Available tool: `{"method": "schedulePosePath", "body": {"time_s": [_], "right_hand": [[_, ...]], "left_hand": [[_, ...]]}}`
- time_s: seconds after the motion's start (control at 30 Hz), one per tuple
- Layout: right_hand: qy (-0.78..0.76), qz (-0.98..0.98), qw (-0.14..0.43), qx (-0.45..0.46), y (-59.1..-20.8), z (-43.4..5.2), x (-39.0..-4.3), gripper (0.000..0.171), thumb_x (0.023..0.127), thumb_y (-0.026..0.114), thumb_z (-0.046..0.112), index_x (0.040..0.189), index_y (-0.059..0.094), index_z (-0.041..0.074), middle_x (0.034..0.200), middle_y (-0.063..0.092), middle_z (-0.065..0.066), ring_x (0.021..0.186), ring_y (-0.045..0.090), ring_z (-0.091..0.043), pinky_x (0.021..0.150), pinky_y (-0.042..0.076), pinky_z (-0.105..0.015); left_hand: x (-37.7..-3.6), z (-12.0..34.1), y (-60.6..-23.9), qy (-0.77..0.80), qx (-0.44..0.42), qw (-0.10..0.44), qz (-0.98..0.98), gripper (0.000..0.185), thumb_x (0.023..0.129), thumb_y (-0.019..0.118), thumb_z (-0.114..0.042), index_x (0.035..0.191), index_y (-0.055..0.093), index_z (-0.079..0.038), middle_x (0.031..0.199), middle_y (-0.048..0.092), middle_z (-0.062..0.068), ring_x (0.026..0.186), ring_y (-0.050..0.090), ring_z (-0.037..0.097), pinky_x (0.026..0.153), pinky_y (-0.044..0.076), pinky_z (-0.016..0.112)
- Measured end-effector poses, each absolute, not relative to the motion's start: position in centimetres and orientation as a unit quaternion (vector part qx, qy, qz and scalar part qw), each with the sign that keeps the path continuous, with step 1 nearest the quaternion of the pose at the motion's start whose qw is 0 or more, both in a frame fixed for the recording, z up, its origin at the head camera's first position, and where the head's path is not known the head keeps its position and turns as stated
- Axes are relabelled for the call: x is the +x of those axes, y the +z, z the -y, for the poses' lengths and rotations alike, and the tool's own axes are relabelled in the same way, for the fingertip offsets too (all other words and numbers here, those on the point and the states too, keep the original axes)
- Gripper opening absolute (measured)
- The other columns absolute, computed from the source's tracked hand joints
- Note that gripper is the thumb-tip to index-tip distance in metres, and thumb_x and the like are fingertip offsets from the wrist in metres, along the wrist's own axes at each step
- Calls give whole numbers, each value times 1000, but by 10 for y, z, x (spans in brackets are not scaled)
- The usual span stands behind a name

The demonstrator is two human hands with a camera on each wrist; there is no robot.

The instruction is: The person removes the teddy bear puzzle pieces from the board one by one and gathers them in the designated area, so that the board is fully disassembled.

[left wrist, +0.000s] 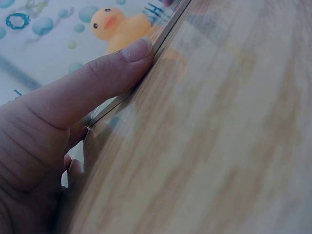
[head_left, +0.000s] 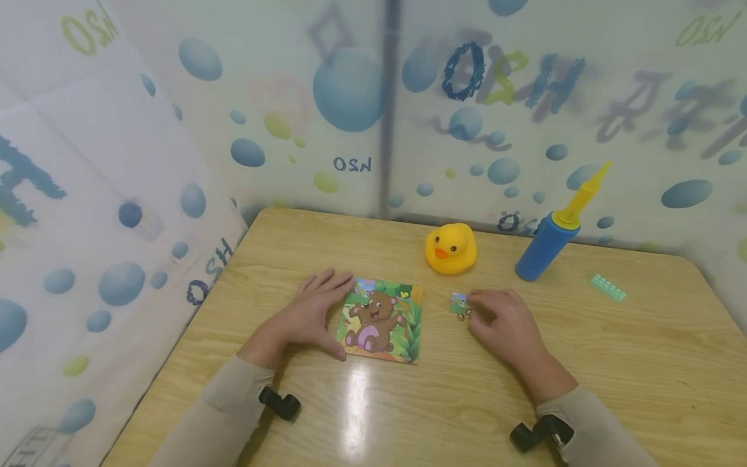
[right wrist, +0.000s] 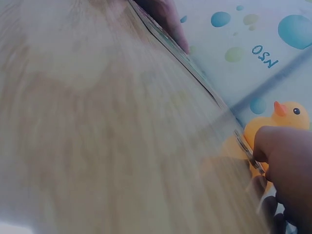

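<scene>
A square bear jigsaw puzzle [head_left: 379,321] lies flat on the wooden table. My left hand [head_left: 309,318] is spread along its left side, thumb at the lower left corner and fingers near the upper left. In the left wrist view the thumb [left wrist: 107,73] rests against the puzzle's thin edge. To the right of the puzzle, my right hand [head_left: 508,324] pinches a small puzzle piece [head_left: 458,303] by its right side, just above the table. The right wrist view shows this piece [right wrist: 247,149] nearly edge-on at the fingertips.
A yellow rubber duck [head_left: 451,250] sits behind the puzzle and the piece. Further right stand a blue hand pump [head_left: 539,250] with a yellow nozzle and a pale green toy brick [head_left: 608,287]. A patterned wall covering [head_left: 303,194] borders the table's back and left.
</scene>
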State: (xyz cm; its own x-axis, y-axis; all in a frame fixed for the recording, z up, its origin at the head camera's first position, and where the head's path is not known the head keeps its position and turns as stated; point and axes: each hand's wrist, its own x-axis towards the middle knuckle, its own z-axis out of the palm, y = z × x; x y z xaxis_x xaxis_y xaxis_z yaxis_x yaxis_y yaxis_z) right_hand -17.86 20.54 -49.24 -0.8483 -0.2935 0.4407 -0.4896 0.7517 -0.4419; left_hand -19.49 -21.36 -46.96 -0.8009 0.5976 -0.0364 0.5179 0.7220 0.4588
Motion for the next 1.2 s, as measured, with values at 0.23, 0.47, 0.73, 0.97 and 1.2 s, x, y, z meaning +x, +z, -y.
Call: {"method": "schedulePosePath", "body": {"time_s": [0.23, 0.47, 0.73, 0.97, 1.2], "right_hand": [[275, 920, 180, 211, -491, -202, -180, 31, 83, 77, 13, 111, 82, 4, 117, 79, -14, 105, 68, -37, 91, 54, -53], [284, 902, 226, 235, -493, -184, -180, 24, 81, 77, 15, 103, 83, 6, 112, 80, -11, 100, 66, -34, 86, 54, -50], [283, 885, 228, 291, -494, -142, -177, 20, 84, 77, 18, 102, 83, 8, 108, 79, -7, 103, 66, -30, 91, 54, -46], [279, 892, 195, 296, -487, -105, -175, 23, 84, 79, 24, 103, 83, 11, 104, 75, -4, 99, 62, -26, 89, 54, -44], [254, 911, 166, 278, -490, -84, -179, 28, 86, 77, 27, 111, 83, 15, 107, 70, 0, 103, 60, -23, 93, 52, -42]], "left_hand": [[-196, 213, -471, 214, 300, 96, -925, 149, 53, 96, -72, 170, 28, -11, 177, 21, 7, 163, 5, 41, 128, 0, 64], [-196, 214, -474, 213, 301, 93, -925, 150, 52, 96, -74, 170, 28, -11, 177, 22, 7, 163, 6, 42, 127, 1, 65], [-195, 216, -473, 215, 301, 91, -925, 150, 52, 96, -73, 170, 29, -10, 177, 22, 8, 162, 7, 43, 127, 2, 66], [-196, 216, -474, 219, 304, 87, -923, 149, 52, 96, -73, 170, 29, -10, 177, 22, 7, 162, 6, 44, 127, 1, 66], [-196, 214, -471, 222, 302, 91, -922, 149, 51, 96, -74, 169, 30, -12, 176, 23, 6, 162, 6, 43, 127, 0, 65]]}}
